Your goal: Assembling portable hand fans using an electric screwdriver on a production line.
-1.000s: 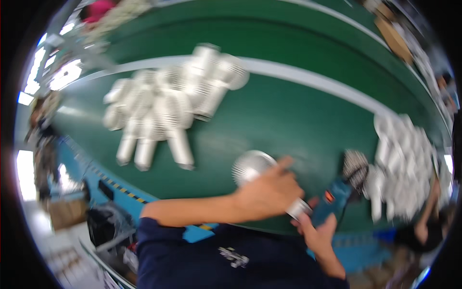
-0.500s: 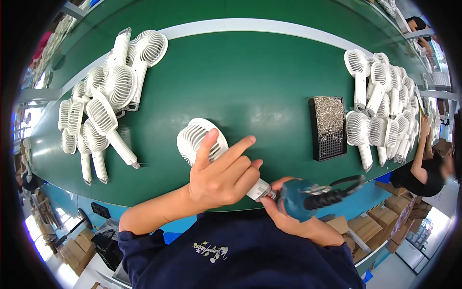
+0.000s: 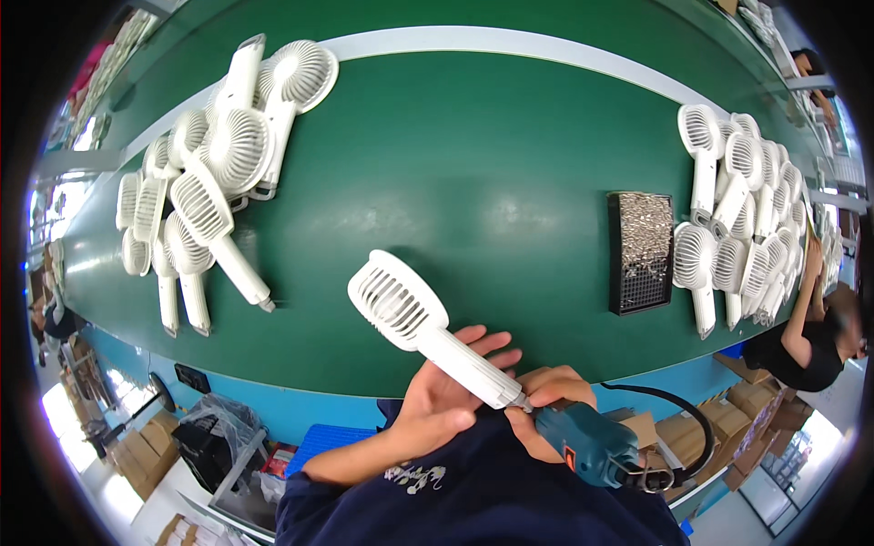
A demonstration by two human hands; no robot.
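A white handheld fan (image 3: 466,368) lies tilted in front of me, its slatted head up and to the left. Beneath its handle is my left hand (image 3: 437,400), palm up with fingers stretched out, the handle resting across it. My right hand (image 3: 544,400) is closed at the nose of a teal electric screwdriver (image 3: 596,446), thumb and fingers also touching the handle's end. The screwdriver's tip meets that end; the exact contact is hidden by my fingers. A black cable loops from the tool's back.
On the green table (image 3: 473,136), a pile of white fans (image 3: 228,150) lies at left and another pile (image 3: 696,259) at right. Beside the right pile sits a black tray (image 3: 640,296) of small metal screws. A co-worker (image 3: 806,341) reaches in at far right.
The fan has turned over, with a different side of its head facing up. My left hand went from above the handle to palm up beneath it. The screwdriver moved lower.
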